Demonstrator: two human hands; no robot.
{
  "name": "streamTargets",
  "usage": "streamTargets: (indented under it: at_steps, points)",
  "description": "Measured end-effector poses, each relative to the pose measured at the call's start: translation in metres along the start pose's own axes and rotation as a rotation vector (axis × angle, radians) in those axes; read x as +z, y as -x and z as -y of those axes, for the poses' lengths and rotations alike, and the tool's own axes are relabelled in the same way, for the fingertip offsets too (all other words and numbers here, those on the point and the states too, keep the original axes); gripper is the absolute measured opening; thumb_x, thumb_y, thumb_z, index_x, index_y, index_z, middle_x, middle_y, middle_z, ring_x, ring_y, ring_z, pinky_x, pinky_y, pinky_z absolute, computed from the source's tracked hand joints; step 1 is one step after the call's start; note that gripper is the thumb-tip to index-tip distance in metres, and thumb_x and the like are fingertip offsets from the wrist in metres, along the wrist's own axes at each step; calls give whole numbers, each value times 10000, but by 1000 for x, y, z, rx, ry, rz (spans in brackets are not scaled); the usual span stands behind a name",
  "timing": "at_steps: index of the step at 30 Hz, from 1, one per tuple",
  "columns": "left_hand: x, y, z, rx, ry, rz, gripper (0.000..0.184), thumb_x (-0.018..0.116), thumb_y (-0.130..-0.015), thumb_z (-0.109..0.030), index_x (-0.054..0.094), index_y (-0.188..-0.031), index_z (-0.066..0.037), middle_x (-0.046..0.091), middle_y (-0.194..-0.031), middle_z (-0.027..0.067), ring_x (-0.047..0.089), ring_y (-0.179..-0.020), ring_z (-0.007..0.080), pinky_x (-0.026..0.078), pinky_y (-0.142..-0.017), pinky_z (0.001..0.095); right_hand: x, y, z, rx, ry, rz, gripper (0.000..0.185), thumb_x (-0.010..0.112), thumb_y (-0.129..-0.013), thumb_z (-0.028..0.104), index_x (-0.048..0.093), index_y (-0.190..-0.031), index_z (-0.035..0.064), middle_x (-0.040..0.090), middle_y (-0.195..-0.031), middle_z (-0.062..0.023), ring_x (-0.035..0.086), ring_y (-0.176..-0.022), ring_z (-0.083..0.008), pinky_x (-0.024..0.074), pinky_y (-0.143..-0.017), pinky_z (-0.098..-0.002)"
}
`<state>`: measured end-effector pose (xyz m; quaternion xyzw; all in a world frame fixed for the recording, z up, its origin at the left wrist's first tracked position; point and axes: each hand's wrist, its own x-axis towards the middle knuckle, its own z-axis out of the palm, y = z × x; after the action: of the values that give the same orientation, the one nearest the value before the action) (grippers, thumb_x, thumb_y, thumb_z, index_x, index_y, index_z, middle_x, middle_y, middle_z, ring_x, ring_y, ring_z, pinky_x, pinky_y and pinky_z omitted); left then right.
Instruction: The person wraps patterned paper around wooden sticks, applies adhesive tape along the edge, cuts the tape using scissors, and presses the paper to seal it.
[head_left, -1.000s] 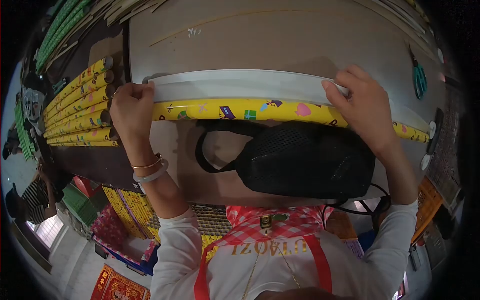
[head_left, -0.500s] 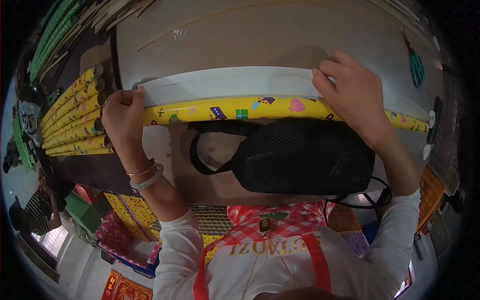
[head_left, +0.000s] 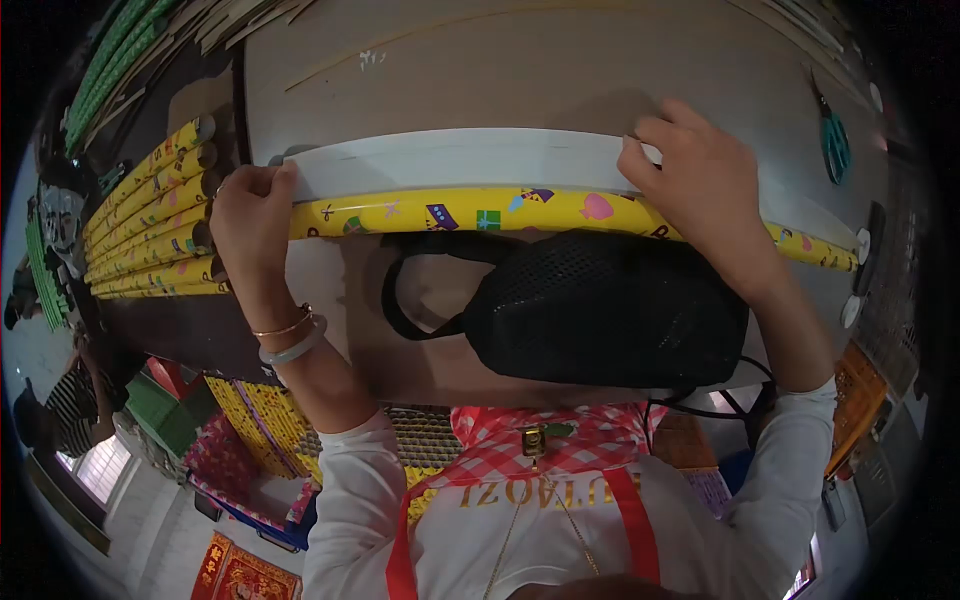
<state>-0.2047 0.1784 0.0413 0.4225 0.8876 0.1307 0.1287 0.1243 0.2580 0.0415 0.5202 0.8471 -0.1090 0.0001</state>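
Note:
A roll of yellow wrapping paper (head_left: 400, 213), printed with gifts and party hats, lies across the table in front of me. Its white underside (head_left: 460, 155) shows as a long strip along the far side. My left hand (head_left: 252, 212) pinches the left end of that strip between thumb and fingers. Toward the other end, my right hand (head_left: 700, 180) has thumb and forefinger closed at the strip's far edge. The right forearm crosses over the roll and hides part of it. A black mesh-sided bag (head_left: 610, 310) with a strap lies just on my side of the roll.
Several finished yellow rolls (head_left: 150, 225) are stacked at the left. Teal-handled scissors (head_left: 835, 150) lie at the far right. Thin strips (head_left: 240, 20) and green rolls (head_left: 105, 75) sit at the far left. A black cable (head_left: 715, 410) runs beside the bag. A person (head_left: 75, 400) is at left.
The view has shifted slightly. My left hand appears a little higher and farther right, still pinching the paper's end. My right hand keeps its place on the paper.

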Motion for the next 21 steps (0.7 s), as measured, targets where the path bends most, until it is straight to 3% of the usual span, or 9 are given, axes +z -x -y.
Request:
streamTargets:
  at_steps: [6,7,9,10,13,14,15,19,21]
  points:
    - [4,-1,4,42,6,-9,314,637,-736,-308,651,-777,3,623,-752,183,608,-761,350,480,-694,410,-4,-4,3,17,43,53,228,541,-782,291,628,-798,81,550,-810,-97,584,-771,-307,470,-636,-410]
    - [8,-7,16,141,-66,12,308,666,-734,-285,640,-764,20,604,-633,138,566,-542,192,449,-535,329,-2,-3,-6,-95,97,54,238,536,-794,300,628,-839,85,556,-837,-105,577,-809,-306,465,-658,-406]
    - [30,-16,34,168,96,-187,321,709,-659,-312,662,-693,4,630,-661,146,634,-609,242,472,-541,350,11,-4,-28,-218,131,-4,266,525,-819,315,623,-917,88,566,-899,-122,562,-875,-311,454,-710,-400]
    - [30,-17,39,123,134,-213,315,716,-642,-310,669,-702,-5,633,-665,142,637,-619,246,477,-546,345,18,-7,-29,-213,107,-61,283,518,-831,322,619,-953,87,571,-934,-131,554,-903,-318,448,-739,-398]
    - [31,-18,23,-178,326,-102,311,738,-593,-305,689,-728,-30,641,-676,127,646,-649,259,492,-560,333,4,-14,-7,-22,113,184,365,514,-847,356,598,-1041,59,565,-1037,-149,544,-966,-331,433,-800,-389]
    - [46,-27,23,-164,288,-229,294,739,-553,-279,691,-708,-34,632,-638,131,637,-627,281,505,-577,342,6,-17,-13,-16,82,202,397,516,-848,366,585,-1076,48,560,-1070,-155,545,-976,-332,431,-811,-387]
    - [39,-31,17,-290,399,-37,333,689,-608,-278,695,-844,-42,651,-871,140,628,-855,293,486,-759,376,13,-25,-33,-44,104,218,434,509,-854,400,578,-1102,50,554,-1095,-158,546,-984,-328,429,-818,-388]
    - [43,-38,4,-438,446,-20,446,665,-659,-301,639,-1039,-70,566,-1077,138,542,-1032,270,401,-890,387,20,-36,-51,-87,136,213,558,482,-856,520,565,-1145,50,542,-1150,-171,536,-1027,-323,422,-855,-391]
    - [50,-43,-6,-455,422,-54,427,670,-658,-299,652,-1019,-72,563,-1090,140,523,-1036,276,366,-911,404,31,-51,-78,-117,135,212,588,470,-853,546,561,-1156,51,538,-1163,-171,527,-1048,-320,421,-869,-395]
